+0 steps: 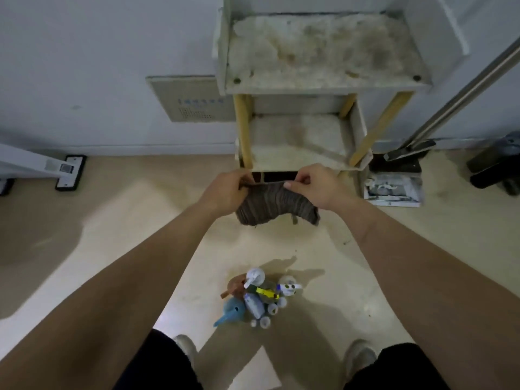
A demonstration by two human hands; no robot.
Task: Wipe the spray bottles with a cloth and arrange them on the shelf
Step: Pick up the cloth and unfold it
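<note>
The pale floor (112, 220) spreads under everything. Against the wall (84, 66) stands the shelf (323, 52), its two visible tiers stained and dusty, carried on yellow posts. In front of the lower tier a grey-brown ribbed cloth (277, 205) is held taut by its upper edge, and the rest hangs in folds. The left hand (225, 190) pinches its left corner and the right hand (318, 187) its right corner, fingers (298, 181) curled tight on the fabric. The spray bottles (259, 299) sit clustered on the floor, nearer the person and well apart from the cloth and shelf. A blue bottle (232, 312) is at the cluster's left.
</note>
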